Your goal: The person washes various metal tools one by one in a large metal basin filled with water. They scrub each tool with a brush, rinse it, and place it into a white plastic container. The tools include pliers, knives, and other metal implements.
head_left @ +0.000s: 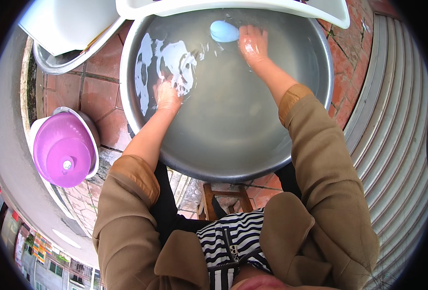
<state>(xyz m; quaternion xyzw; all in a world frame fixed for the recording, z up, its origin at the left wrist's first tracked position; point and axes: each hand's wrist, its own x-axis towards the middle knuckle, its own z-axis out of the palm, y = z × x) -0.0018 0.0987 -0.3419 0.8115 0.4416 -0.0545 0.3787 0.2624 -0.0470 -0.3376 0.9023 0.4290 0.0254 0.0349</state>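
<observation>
A large round metal basin (225, 134) filled with slightly cloudy water stands before me. My left hand (167, 93) is in the water at the basin's left side, its fingers partly hidden by ripples and white reflections. Farther back, right of the middle, my right hand (253, 41) is in the water with its back upward. Against its left side is a light blue rounded object (224, 31), perhaps a spoon or scoop end; whether my fingers hold it is hidden.
A white plastic tub (232, 5) overlaps the basin's far rim. Another metal basin (50, 67) with a white container is at upper left. A purple plastic bowl (67, 145) sits in other bowls at left. A ribbed metal shutter (384, 145) lies right; a wooden stool (209, 203) is below.
</observation>
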